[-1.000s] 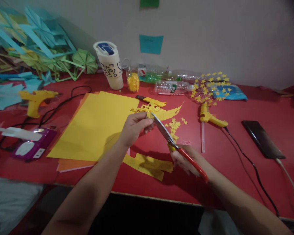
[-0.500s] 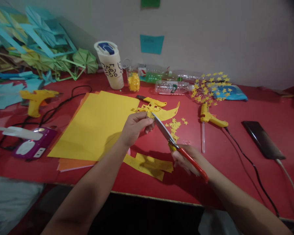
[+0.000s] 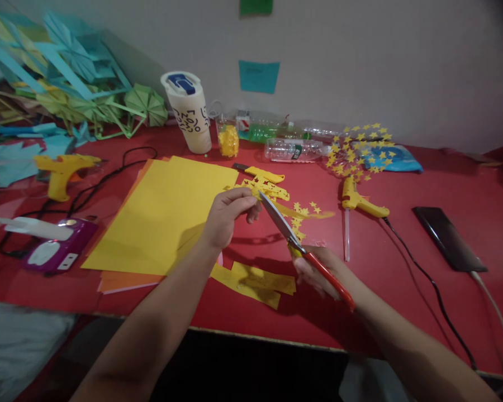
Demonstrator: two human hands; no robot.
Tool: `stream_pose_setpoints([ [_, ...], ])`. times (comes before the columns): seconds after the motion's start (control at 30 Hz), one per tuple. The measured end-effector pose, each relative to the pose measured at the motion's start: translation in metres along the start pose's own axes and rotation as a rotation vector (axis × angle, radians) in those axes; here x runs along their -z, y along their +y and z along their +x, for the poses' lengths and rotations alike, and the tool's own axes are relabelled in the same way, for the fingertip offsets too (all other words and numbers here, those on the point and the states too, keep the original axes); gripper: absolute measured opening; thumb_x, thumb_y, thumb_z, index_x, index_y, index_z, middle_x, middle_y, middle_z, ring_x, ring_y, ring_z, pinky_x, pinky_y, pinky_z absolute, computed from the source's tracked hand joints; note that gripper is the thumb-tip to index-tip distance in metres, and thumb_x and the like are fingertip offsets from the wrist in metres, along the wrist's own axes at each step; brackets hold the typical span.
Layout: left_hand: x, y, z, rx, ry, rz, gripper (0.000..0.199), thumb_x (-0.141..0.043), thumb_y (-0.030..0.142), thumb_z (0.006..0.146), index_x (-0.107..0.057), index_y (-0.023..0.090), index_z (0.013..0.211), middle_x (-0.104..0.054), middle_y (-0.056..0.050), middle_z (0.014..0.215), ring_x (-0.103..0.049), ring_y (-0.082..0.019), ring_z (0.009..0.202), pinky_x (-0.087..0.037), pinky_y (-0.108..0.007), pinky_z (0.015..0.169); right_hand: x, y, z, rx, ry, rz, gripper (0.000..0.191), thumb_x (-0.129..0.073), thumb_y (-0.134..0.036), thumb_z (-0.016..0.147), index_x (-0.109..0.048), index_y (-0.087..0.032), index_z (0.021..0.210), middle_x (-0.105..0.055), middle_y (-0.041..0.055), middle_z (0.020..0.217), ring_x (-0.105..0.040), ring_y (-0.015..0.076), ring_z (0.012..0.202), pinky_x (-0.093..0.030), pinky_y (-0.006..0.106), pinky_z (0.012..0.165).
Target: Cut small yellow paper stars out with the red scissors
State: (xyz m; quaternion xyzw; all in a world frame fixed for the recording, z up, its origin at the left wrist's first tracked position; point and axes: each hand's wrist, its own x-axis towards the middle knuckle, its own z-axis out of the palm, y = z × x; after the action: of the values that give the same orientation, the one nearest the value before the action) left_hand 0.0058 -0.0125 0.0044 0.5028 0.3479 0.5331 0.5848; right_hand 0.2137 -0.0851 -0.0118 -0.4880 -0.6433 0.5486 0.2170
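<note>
My left hand is closed in a pinch on a strip of yellow paper, which trails to the right behind the scissors. My right hand grips a pair of scissors with red handles. Their blades look closed or nearly closed, and the tips touch or sit close to the paper at my left fingertips. Just beyond lie yellow paper scraps with star-shaped holes and a yellow utility knife. Small cut yellow stars lie behind the scissors. Several yellow strips rest near the table's front edge.
Yellow sheets lie left, beside a purple power strip and a glue gun. Another glue gun and a phone are right. A tumbler, plastic bottles and a star-covered piece stand behind.
The yellow strip has swung lower and further right, with its end now over the small stars. My hands and the scissors have barely moved. A dark skin-toned shape has appeared at the far left edge.
</note>
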Motion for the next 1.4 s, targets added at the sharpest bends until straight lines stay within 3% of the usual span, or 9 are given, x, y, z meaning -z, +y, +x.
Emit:
stream_pose_setpoints([
  [0.2,-0.0004,0.0024,0.0009,0.025,0.049,0.032,0.017,-0.059,0.025,0.069,-0.062,0.017,0.055,-0.055,0.002,0.047,-0.049,-0.006,0.043,-0.037,-0.018,0.04,0.0003,-0.0013,-0.0004,-0.005,-0.016,0.016,0.048,-0.051,-0.063,0.079,-0.036,-0.022,0.061,-0.036,-0.0048,0.05,-0.032,0.0079,0.043,-0.024,0.022,0.037],
  [0.4,0.0002,0.0036,-0.0011,0.021,0.085,0.04,0.019,-0.057,0.028,0.075,-0.061,0.018,0.059,-0.037,0.007,0.032,-0.029,-0.003,0.029,-0.026,-0.02,0.034,-0.0026,-0.0016,-0.0005,-0.056,0.007,0.011,0.049,-0.049,-0.066,0.078,-0.036,-0.022,0.061,-0.041,-0.0047,0.049,-0.032,0.0063,0.038,-0.025,0.022,0.036],
  [0.53,-0.0013,0.0008,-0.0023,0.033,0.071,0.022,0.017,-0.059,0.03,0.075,-0.061,0.018,0.062,-0.039,0.007,0.035,-0.032,-0.003,0.031,-0.025,-0.019,0.034,-0.0053,-0.0029,0.0001,-0.048,0.029,0.01,0.049,-0.049,-0.066,0.078,-0.035,-0.022,0.059,-0.036,-0.0066,0.044,-0.032,0.0068,0.036,-0.031,0.023,0.038],
  [0.77,-0.0025,0.0009,-0.0023,0.03,0.078,0.013,0.015,-0.059,0.028,0.077,-0.06,0.019,0.065,-0.042,0.007,0.038,-0.035,-0.003,0.032,-0.024,-0.019,0.033,-0.0069,-0.0062,-0.0007,-0.031,0.02,0.023,0.048,-0.049,-0.065,0.079,-0.038,-0.022,0.06,-0.04,-0.0055,0.046,-0.034,0.0067,0.035,-0.026,0.022,0.035],
  [1.0,-0.0006,0.0012,-0.0021,0.018,0.067,-0.007,0.017,-0.057,0.023,0.077,-0.06,0.019,0.061,-0.045,0.006,0.039,-0.038,-0.004,0.035,-0.029,-0.02,0.036,-0.0044,-0.0046,-0.0017,-0.029,-0.002,0.01,0.048,-0.047,-0.063,0.082,-0.037,-0.022,0.061,-0.037,-0.0067,0.046,-0.032,0.0059,0.036,-0.029,0.023,0.038],
  [1.4,0.0006,-0.0037,-0.0009,0.04,0.062,-0.012,0.014,-0.058,0.024,0.073,-0.061,0.019,0.059,-0.045,0.006,0.038,-0.04,-0.004,0.035,-0.03,-0.019,0.037,-0.0019,0.0022,0.0003,0.056,-0.059,0.025,0.054,-0.041,-0.073,0.08,-0.04,-0.021,0.064,-0.036,-0.0066,0.045,-0.03,0.0062,0.037,-0.025,0.022,0.037],
])
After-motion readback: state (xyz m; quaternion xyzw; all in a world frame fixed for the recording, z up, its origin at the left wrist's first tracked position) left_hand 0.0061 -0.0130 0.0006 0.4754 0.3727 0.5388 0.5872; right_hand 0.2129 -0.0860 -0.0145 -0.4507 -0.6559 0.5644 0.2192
